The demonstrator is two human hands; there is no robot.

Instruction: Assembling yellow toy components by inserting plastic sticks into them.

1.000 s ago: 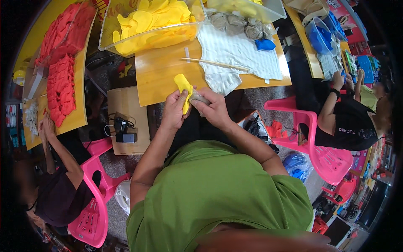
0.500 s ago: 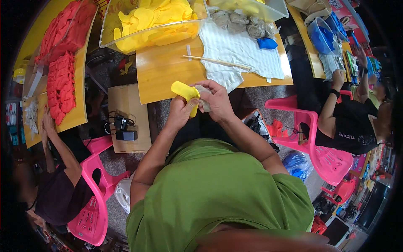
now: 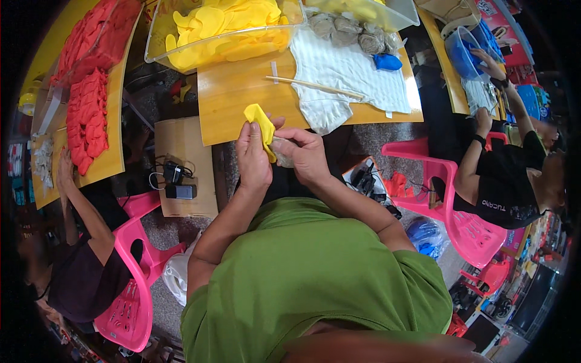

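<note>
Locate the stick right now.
In the head view, the stick lies upper centre, slightly right, its left end over the table and the rest across the white cloth, below and left of the blue piece.

A glossy yellow-brown bench point(image 3: 242, 100) stands above a speckled grey floor point(image 3: 368, 138), with a pink chair point(image 3: 144, 302) at left and another chair point(image 3: 478, 235) at right.

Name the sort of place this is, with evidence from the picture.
Probably a handwork workshop: heaped yellow pieces, heaped red pieces, and co-workers busy at neighbouring tables.
</note>
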